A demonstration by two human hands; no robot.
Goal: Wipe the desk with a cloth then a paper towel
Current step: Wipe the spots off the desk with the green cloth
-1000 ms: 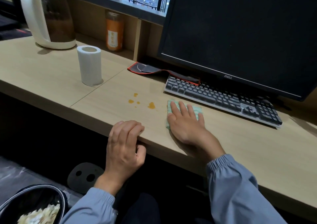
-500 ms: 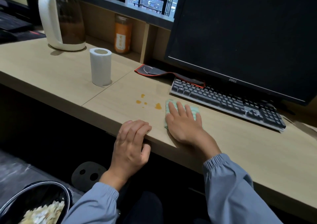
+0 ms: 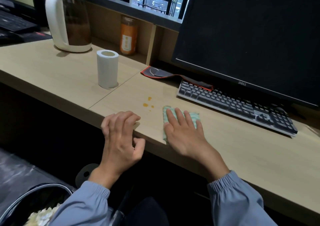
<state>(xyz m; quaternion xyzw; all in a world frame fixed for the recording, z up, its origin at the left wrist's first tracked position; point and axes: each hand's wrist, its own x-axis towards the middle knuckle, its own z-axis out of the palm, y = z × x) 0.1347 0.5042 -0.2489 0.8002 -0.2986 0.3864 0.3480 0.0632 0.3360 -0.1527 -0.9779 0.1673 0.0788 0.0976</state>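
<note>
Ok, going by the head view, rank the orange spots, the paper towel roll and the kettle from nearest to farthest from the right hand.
From the right hand, flat on the cloth:
1. orange spots, just left of it on the desk.
2. paper towel roll, standing farther back and left.
3. kettle, at the far back left.

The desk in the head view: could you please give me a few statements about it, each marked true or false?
1. The right hand presses flat on the cloth. True.
2. The cloth covers the orange spots. False: the orange spots lie bare on the desk, left of the cloth.
3. The paper towel roll lies on its side. False: the paper towel roll stands upright.
4. The left hand rests its fingers on the desk's front edge. True.
5. The keyboard lies in front of the monitor. True.
</note>
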